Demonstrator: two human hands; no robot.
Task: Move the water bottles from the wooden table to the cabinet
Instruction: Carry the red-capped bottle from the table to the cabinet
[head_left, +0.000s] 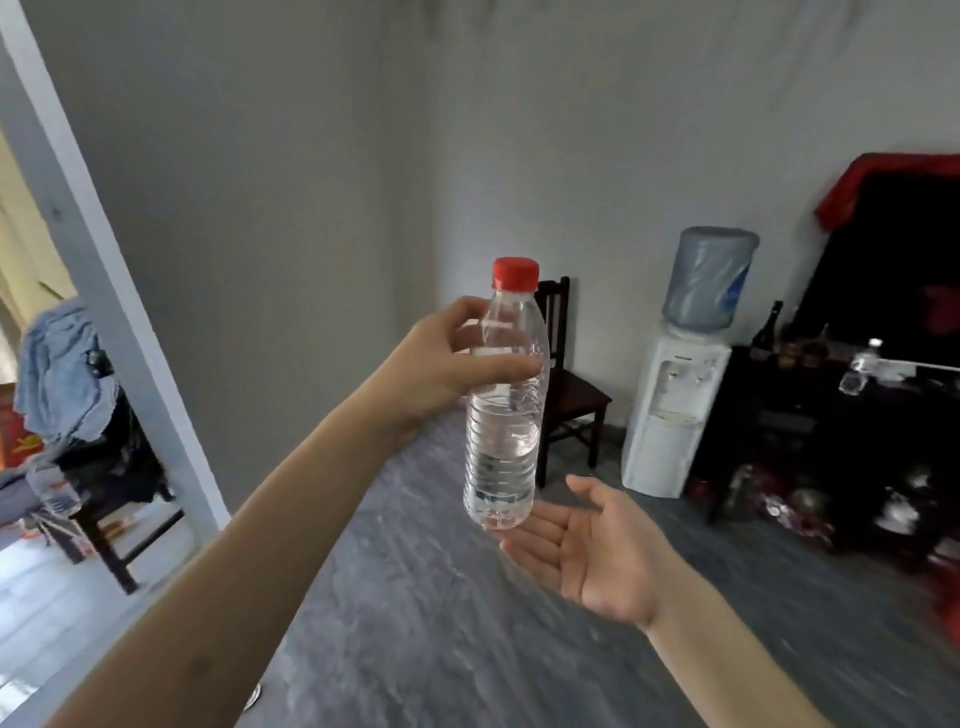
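1. Left hand (447, 358) was clamped round the upper body of a water bottle (506, 410), thumb across the front, fingers behind; bottle was held upright in mid-air, centre of view, red cap (516, 274) on top.
2. Grip sat high, just under the shoulder, probably so the base stayed free for a set-down or a pass.
3. Bottle looked partly full; water line fell somewhere below the grip, so the weight hung low and the bottle stayed plumb.
4. Right hand (587, 545) was spread, palm up, fingers apart, holding nothing, just below and right of the bottle's base; whether it touched the base could not be told. Likely ready to support or take the bottle.
5. Cabinet (810, 415), dark, stood far right against the wall; another small bottle (866, 358) with a pale cap already stood on its top, among dark glass bottles (768, 332).
6. Water dispenser (675, 410) stood just left of the cabinet, a wooden chair (566, 384) further left behind the held bottle.
7. Grey floor (415, 597) lay between the person and the cabinet, well apart, so the carry looked mid-way, placing not yet done.
8. Left side: doorway frame (104, 291), another chair with blue cloth (62, 369) beyond. The wooden desk was not identifiable in view.
9. Right edge was motion-blurred; details there unclear.
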